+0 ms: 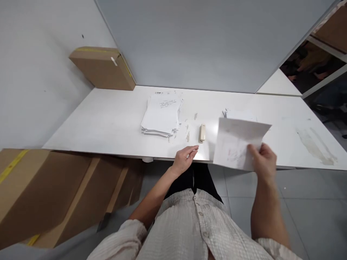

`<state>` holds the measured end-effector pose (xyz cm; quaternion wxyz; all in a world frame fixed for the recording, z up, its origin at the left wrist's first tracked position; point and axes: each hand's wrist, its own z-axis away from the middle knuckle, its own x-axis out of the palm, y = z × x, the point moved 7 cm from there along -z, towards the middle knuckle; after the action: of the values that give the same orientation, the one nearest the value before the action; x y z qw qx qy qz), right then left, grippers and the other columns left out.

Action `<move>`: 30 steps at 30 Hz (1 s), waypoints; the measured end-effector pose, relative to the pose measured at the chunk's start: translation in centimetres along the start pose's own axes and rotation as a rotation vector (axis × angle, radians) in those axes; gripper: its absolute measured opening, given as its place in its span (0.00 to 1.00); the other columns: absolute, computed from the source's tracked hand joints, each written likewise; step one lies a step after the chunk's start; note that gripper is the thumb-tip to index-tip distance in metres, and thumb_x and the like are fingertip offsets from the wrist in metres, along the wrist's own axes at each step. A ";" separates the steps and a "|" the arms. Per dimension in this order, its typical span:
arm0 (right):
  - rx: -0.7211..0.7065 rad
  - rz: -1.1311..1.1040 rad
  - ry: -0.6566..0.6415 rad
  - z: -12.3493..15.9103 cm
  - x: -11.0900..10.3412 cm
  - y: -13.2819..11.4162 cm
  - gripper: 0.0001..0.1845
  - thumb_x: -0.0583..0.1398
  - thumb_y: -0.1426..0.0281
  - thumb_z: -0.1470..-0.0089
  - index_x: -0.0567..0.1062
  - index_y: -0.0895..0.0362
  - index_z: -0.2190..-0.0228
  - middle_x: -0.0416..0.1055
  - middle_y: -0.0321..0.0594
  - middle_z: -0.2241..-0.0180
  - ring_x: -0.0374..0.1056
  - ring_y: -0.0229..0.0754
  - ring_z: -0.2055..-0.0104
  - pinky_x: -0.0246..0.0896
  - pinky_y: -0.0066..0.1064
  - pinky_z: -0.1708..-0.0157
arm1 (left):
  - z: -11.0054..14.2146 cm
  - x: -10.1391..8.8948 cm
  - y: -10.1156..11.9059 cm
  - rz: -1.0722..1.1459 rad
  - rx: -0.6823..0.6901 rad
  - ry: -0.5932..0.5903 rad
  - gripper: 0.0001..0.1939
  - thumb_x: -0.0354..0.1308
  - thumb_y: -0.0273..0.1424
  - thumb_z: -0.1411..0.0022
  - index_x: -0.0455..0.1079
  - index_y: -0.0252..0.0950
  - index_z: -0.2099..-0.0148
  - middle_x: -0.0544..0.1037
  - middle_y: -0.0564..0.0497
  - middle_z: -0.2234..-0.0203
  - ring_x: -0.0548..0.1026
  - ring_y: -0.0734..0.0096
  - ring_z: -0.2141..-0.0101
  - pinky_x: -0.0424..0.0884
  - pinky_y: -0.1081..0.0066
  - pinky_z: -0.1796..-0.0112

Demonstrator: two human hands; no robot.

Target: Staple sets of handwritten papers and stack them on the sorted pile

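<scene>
My right hand grips a sheet of paper by its right side, thumb on top. Faint writing and a reddish mark show on the sheet, which is tilted above the table's front edge. Just in front of the table edge, my left hand holds nothing visible, its fingers stretched to the right. A small beige stapler lies slightly beyond those fingertips. Left of it rests an uneven stack of papers, the top one bearing handwriting. Behind the held sheet, more papers are partly hidden.
The white table meets a grey panel at the back. A cardboard box leans in the back left corner. Large cardboard boxes stand below on the left. Worn patches mark the table's right end.
</scene>
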<state>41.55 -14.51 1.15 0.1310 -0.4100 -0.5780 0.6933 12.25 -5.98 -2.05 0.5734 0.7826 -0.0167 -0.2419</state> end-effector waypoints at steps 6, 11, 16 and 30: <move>0.092 0.135 0.031 -10.1 -2.6 -0.7 0.30 0.64 0.62 0.59 0.71 0.57 0.52 0.72 0.53 0.62 0.68 0.48 0.69 0.57 0.39 0.74 | -0.5 -6.3 -0.9 -0.366 0.072 0.297 0.12 0.50 0.35 0.37 0.73 0.39 0.58 0.79 0.47 0.63 0.74 0.66 0.60 0.69 0.63 0.54; -0.020 0.637 0.022 -11.4 -1.0 -0.8 0.34 0.63 0.62 0.56 0.67 0.64 0.48 0.63 0.67 0.51 0.59 0.65 0.48 0.53 0.52 0.57 | -3.4 -11.0 -2.0 -0.628 0.121 0.416 0.13 0.52 0.35 0.39 0.72 0.38 0.55 0.75 0.46 0.55 0.67 0.60 0.49 0.60 0.59 0.46; -0.259 0.287 -0.226 -2.9 5.4 -2.3 0.26 0.57 0.57 0.49 0.69 0.55 0.51 0.71 0.48 0.56 0.69 0.47 0.60 0.64 0.43 0.61 | -6.6 -11.7 -4.1 -0.762 0.102 0.242 0.16 0.56 0.35 0.42 0.70 0.36 0.51 0.69 0.43 0.48 0.64 0.56 0.46 0.60 0.59 0.46; 0.112 -0.547 -1.029 9.7 23.1 -2.2 0.16 0.61 0.59 0.51 0.72 0.57 0.65 0.73 0.38 0.70 0.68 0.33 0.76 0.64 0.27 0.75 | -7.9 -13.1 -5.4 -0.505 -0.167 0.259 0.08 0.54 0.31 0.45 0.74 0.36 0.68 0.79 0.49 0.69 0.73 0.64 0.63 0.67 0.67 0.59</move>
<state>19.41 -5.46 -6.56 0.0289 0.1511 -0.6145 0.7738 2.50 6.88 -0.48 0.5547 0.7364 0.2719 -0.2758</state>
